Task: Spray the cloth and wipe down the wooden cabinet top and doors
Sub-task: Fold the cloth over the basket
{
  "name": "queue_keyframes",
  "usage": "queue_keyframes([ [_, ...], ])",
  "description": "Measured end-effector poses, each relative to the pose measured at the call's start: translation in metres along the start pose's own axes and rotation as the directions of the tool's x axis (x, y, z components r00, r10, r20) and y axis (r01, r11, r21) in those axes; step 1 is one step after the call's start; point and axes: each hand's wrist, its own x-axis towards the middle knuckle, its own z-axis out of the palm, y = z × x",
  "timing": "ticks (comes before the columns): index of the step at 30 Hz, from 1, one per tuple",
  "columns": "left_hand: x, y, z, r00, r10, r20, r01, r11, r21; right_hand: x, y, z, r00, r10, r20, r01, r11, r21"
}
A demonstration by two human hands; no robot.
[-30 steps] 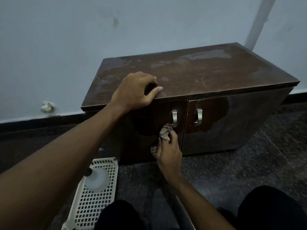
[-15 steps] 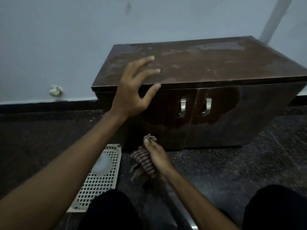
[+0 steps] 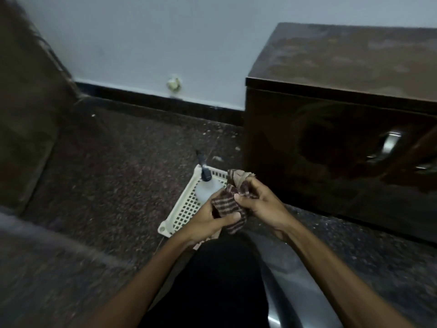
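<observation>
The scene is dim, with a cool bluish cast on the pale painted wall (image 3: 142, 31). The glossy dark brown wooden cabinet (image 3: 331, 185) mirrors a shadowy shape in its door, its curved metal handle (image 3: 390, 142) catches a small glint, and dull sheen mottles its top. Motion blur smears the speckled dark floor (image 3: 106, 174), heaviest at lower left. The black skirting board (image 3: 153, 101) slants under the wide-angle lens. The brown checked cloth (image 3: 227, 207) looks soft but readable.

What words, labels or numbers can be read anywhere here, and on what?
None can be read. The spray bottle in the white basket shows no label, the checked cloth has only its pattern, and the cabinet bears no writing.
</observation>
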Motion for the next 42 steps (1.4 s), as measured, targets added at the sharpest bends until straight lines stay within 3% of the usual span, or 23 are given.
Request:
queue_keyframes([
  [7,-0.013,-0.03,-0.03,0.961,-0.001,-0.275,-0.016,0.998,-0.06,0.033,0.009,0.025,0.966,-0.215,0.141,0.251,0.908,-0.335],
  [11,-0.019,-0.044,-0.035,0.893,-0.001,-0.45,-0.025,0.998,-0.052,0.046,0.029,0.028,0.916,-0.328,0.232,0.396,0.646,-0.652],
  [14,-0.025,-0.05,-0.038,0.859,-0.11,-0.5,0.045,0.989,-0.141,0.048,0.039,0.029,0.883,-0.284,0.374,0.468,0.471,-0.748],
  [16,-0.031,-0.053,-0.04,0.867,-0.217,-0.449,0.083,0.951,-0.299,0.047,0.045,0.028,0.867,-0.194,0.459,0.498,0.402,-0.769],
  [19,-0.04,-0.062,-0.046,0.885,-0.324,-0.335,0.128,0.861,-0.493,0.043,0.053,0.03,0.897,-0.036,0.44,0.399,0.496,-0.771],
  [21,-0.044,-0.064,-0.049,0.876,-0.36,-0.322,0.171,0.854,-0.492,0.042,0.059,0.036,0.924,0.006,0.381,0.302,0.598,-0.742],
  [25,-0.035,-0.067,-0.05,0.835,-0.354,-0.422,0.226,0.919,-0.324,0.047,0.081,0.046,0.948,-0.095,0.303,0.296,0.611,-0.734],
  [30,-0.013,-0.082,-0.065,0.781,-0.337,-0.526,0.31,0.94,-0.141,0.055,0.099,0.059,0.992,-0.12,-0.047,0.062,0.763,-0.644],
  [34,0.001,-0.094,-0.07,0.776,-0.293,-0.558,0.381,0.923,0.045,0.067,0.121,0.066,0.987,-0.117,-0.114,0.008,0.731,-0.682],
  [38,0.002,-0.096,-0.065,0.799,-0.058,-0.599,0.415,0.773,0.479,0.067,0.128,0.07,0.981,-0.169,-0.095,0.037,0.643,-0.765],
  [42,-0.009,-0.101,-0.062,0.884,0.112,-0.454,0.341,0.511,0.789,0.067,0.128,0.064,0.99,-0.126,0.068,0.118,0.449,-0.886],
])
